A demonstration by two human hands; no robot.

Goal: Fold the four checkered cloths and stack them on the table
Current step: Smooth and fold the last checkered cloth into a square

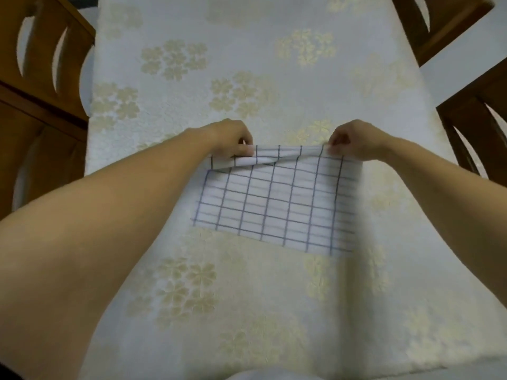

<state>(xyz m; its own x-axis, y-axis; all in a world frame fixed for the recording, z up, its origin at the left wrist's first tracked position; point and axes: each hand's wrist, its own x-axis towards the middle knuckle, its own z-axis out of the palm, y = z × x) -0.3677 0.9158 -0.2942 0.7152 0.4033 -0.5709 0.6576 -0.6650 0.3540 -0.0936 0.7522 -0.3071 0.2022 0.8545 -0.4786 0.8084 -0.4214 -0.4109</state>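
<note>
Head view: left hand (233, 138) and right hand (349, 141) each pinch a far corner of the checkered cloth (274, 204), lifting that edge, likely to fold it

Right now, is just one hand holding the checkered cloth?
No, the left hand and the right hand both pinch the far edge of the checkered cloth, one near each corner.

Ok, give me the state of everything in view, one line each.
Checkered cloth: lies flat, far edge lifted and curled over.
Left hand: pinches the cloth's far left corner.
Right hand: pinches the cloth's far right corner.
Tablecloth: spread flat under the cloth.
Left chair: upright.
Right chair: upright.
</note>
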